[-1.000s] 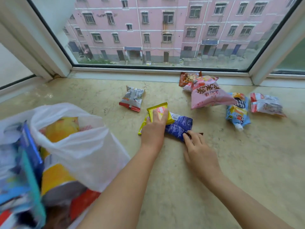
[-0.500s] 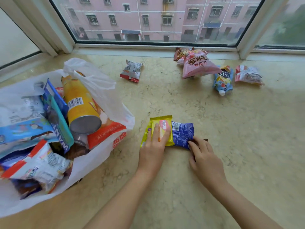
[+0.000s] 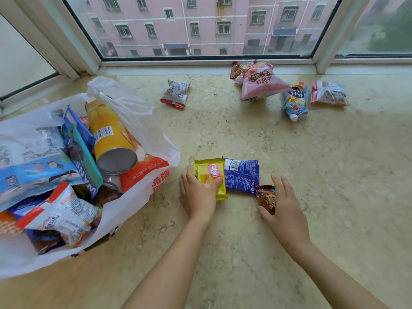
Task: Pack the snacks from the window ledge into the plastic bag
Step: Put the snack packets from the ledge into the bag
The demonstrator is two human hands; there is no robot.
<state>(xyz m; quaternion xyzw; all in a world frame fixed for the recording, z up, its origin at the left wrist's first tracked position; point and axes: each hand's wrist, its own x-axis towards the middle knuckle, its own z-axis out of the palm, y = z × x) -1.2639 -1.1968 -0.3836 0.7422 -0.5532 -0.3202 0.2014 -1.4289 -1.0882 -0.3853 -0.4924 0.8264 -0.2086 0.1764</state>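
1. While gripped by the left hand [image 3: 197,195], yellow wafer pack [image 3: 210,175] lies flat on the marble ledge [image 3: 334,175]; thumb curled over its right edge, other fingers round its left edge.
2. Just right of that thumb, touching the yellow pack: blue snack pack [image 3: 243,176], flat on the ledge, held by nothing.
3. At the blue pack's lower right corner: small brown cookie packet [image 3: 266,198], pinched by the right hand [image 3: 284,207], thumb below it and fingers loosely spread over its right side.
4. Left of the left hand's fingers, close by: white plastic bag [image 3: 133,112], mouth open and gaping, lying on the ledge.
5. Inside the bag: yellow chip can [image 3: 109,137] lying tilted with its metal end facing out, orange packet [image 3: 142,172] under it, teal box [image 3: 82,157], light blue packet [image 3: 33,175], further wrappers lower left.
6. Well beyond both sets of fingertips, toward the window frame [image 3: 200,62]: grey-and-red packet [image 3: 176,93], alone.
7. Farther right, near the glass: pink bag [image 3: 262,82] lying partly over a brown packet [image 3: 238,68].
8. Right of the pink bag: blue spout pouch [image 3: 295,101], cap pointing toward the hands.
9. Just beside the pouch, outermost: red-and-white packet [image 3: 328,93].
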